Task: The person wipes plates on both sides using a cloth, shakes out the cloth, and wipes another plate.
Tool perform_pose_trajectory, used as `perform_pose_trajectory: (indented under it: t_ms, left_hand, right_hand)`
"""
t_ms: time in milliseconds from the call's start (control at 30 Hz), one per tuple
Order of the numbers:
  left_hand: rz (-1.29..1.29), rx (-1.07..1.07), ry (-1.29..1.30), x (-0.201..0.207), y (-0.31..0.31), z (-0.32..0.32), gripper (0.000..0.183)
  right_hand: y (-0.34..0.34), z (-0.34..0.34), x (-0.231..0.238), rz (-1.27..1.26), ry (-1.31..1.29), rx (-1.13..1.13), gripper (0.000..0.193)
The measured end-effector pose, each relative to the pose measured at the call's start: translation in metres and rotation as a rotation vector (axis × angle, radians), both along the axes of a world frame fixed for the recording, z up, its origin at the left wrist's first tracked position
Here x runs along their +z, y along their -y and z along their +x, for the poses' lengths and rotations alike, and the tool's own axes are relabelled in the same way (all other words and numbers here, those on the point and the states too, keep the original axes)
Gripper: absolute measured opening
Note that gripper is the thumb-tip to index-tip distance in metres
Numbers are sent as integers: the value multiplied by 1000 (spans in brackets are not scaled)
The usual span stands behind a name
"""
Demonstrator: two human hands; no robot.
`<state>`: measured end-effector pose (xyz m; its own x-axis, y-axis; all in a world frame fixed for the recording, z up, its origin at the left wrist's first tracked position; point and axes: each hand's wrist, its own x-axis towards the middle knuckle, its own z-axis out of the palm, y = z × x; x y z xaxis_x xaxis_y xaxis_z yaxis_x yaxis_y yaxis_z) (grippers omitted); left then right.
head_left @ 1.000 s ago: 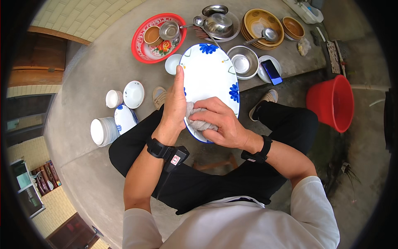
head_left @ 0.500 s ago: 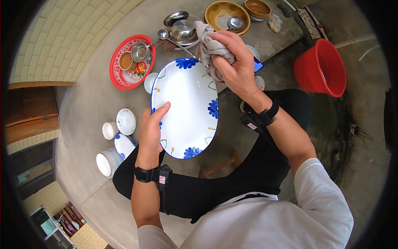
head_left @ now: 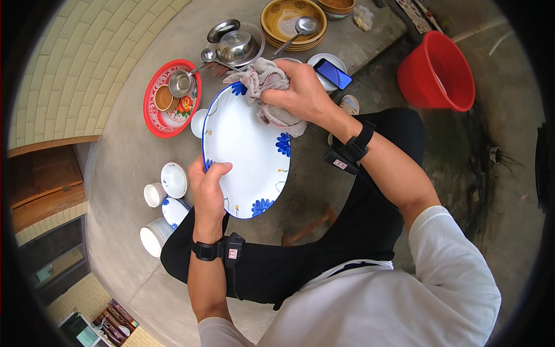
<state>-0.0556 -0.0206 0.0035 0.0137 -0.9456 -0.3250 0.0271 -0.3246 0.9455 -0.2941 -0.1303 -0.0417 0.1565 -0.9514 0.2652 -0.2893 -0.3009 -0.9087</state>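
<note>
A large white oval plate (head_left: 248,150) with a blue rim and blue flowers is tilted up in front of me. My left hand (head_left: 209,184) grips its left edge, thumb on the face and the other fingers hidden behind. In my right hand (head_left: 300,95) is a crumpled grey-pink cloth (head_left: 266,87), pressed against the plate's upper right rim. Below the left hand's side, a stack of small plates (head_left: 155,238), a blue-flowered plate (head_left: 173,213), a white bowl (head_left: 174,180) and a white cup (head_left: 154,195) stand on the concrete.
A red patterned basin (head_left: 151,115) holds a brown bowl and a metal ladle. Beyond the plate are metal bowls (head_left: 236,47), stacked brown basins (head_left: 267,23) with a ladle (head_left: 306,25), and a phone (head_left: 333,74) on a white dish. A red bucket (head_left: 416,75) stands right.
The cloth has moved down and left onto the plate's upper rim with my right hand. The plate has shifted slightly left, and the phone has come into fuller view.
</note>
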Motion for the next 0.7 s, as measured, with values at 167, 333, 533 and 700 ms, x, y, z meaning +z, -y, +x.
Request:
perform_pose_trajectory:
  t_ms: [167, 333, 533, 700]
  left_hand:
    - [-169, 258, -120, 9, 12, 7, 38]
    - [-236, 384, -80, 11, 10, 8, 40]
    - [-239, 571, -387, 8, 20, 12, 47]
    - [-279, 630, -406, 7, 16, -6, 41]
  right_hand:
    - [-41, 32, -44, 446, 610, -13, 26]
    - [-72, 57, -37, 735, 976, -18, 27]
    - [-105, 72, -16, 1211, 1323, 132, 34]
    - [-78, 56, -11, 1003, 1246, 47, 21]
